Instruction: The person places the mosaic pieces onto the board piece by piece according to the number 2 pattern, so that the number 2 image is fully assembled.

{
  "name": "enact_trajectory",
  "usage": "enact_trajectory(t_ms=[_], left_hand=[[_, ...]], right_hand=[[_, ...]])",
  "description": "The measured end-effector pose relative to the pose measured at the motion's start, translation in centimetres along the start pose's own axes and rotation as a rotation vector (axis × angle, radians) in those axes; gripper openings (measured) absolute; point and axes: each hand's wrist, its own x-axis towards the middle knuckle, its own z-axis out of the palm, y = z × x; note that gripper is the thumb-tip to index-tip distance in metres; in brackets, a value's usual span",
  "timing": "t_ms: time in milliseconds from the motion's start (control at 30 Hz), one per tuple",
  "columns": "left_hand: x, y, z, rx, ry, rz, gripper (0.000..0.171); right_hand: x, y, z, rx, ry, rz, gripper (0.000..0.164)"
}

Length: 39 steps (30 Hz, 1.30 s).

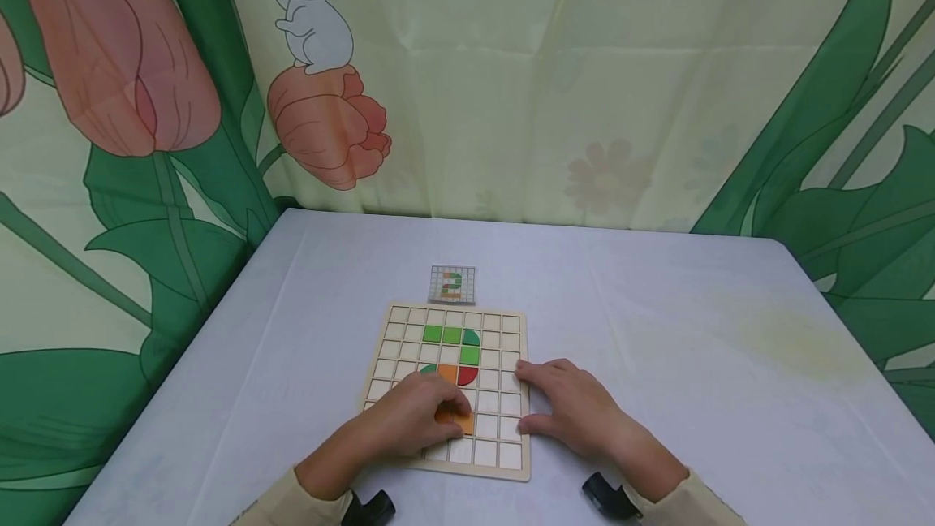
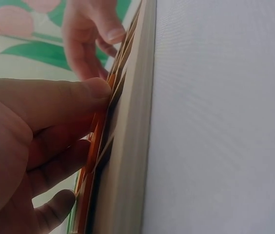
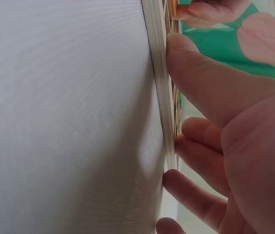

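A wooden grid board (image 1: 500, 473) lies on the table with coloured tiles in several of its squares. My left hand (image 1: 412, 416) is over its lower part, thumb and curled fingers pinching an orange tile (image 2: 94, 144) at the board surface. Another orange square (image 1: 468, 425) shows just right of the thumb. Farther up are green squares (image 1: 441, 334), a dark green quarter-round tile (image 1: 471, 338), a red quarter-round tile (image 1: 467, 376) and an orange square (image 1: 447, 373). My right hand (image 1: 573, 406) rests thumb and fingertips against the board's right edge. My left hand hides the lower left squares.
Just behind the board lies a small card (image 1: 452, 284) printed with a grid and a coloured figure like a 2. A white cloth covers the table (image 1: 657, 331). Behind it hangs a curtain (image 1: 621, 63) printed with tulips and a white animal.
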Motion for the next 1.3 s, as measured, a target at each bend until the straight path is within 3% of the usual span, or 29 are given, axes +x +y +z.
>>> enact_trajectory(t_ms=[533, 1300], left_hand=[[0.13, 0.0, 0.34, -0.035, -0.001, -0.074, 0.017], [0.42, -0.04, 0.36, -0.056, 0.002, -0.097, 0.019]], right_hand=[[-0.08, -0.12, 0.21, 0.012, -0.007, 0.013, 0.069], [-0.06, -0.09, 0.02, 0.002, 0.0, 0.003, 0.07]])
